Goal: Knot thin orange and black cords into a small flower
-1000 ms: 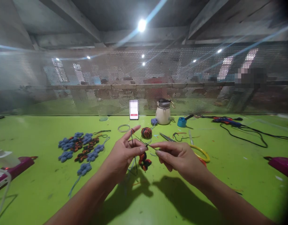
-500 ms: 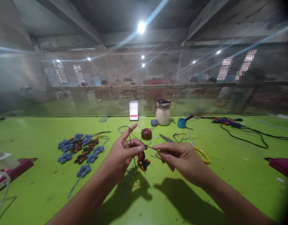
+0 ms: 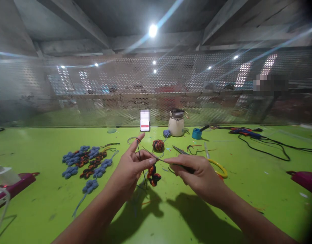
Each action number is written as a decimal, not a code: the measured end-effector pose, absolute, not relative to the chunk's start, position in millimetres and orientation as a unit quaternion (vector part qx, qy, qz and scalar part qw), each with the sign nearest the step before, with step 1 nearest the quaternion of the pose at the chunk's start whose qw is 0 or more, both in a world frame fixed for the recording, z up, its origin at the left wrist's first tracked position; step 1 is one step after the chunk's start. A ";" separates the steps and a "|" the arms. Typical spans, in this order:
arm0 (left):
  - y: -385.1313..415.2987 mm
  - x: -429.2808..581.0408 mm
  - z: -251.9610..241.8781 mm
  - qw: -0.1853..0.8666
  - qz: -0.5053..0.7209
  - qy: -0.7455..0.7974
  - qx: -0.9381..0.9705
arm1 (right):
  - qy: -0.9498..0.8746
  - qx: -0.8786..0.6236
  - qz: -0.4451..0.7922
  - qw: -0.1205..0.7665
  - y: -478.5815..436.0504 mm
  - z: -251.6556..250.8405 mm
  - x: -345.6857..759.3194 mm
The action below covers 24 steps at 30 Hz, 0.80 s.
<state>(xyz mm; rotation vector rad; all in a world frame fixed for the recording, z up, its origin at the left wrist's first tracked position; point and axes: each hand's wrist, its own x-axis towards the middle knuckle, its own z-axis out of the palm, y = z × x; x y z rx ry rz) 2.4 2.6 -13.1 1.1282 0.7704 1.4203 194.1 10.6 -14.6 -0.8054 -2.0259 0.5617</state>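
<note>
Between thumb and fingers, my left hand (image 3: 132, 164) pinches a small black-and-orange crochet flower (image 3: 154, 176), which hangs below the fingertips. Dark yarn (image 3: 139, 149) loops over its raised index finger. My right hand (image 3: 196, 169) is closed around a crochet hook (image 3: 162, 160), whose tip meets the work at the left thumb; most of the handle is hidden in the palm. Just beyond the hands lies a ball of variegated dark-and-orange yarn (image 3: 158, 145). Scissors with yellow handles (image 3: 219, 167) lie partly behind my right hand.
Blue and dark-orange crochet flowers (image 3: 90, 159) are grouped at left. A lit phone (image 3: 144, 122), a pale jar (image 3: 176, 125) and a small blue pot (image 3: 197, 133) stand toward the perforated screen. A glue gun (image 3: 245, 132) trails its cord at right; power strips (image 3: 23, 181) sit at the sides.
The hanging flower has shifted slightly left and turned. My left index finger has moved a little left, and my right fingers curl more around the hook.
</note>
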 end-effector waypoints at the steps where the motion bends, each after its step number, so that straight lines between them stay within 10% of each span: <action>1: 2.5 2.5 -13.1 0.550 0.601 0.326 0.480 | -0.815 -0.319 0.222 0.430 10.8 -15.1 194.2; 24: 5.9 1.2 -17.4 0.519 0.586 0.372 0.500 | -0.864 -0.283 -0.219 0.354 4.3 -25.3 193.2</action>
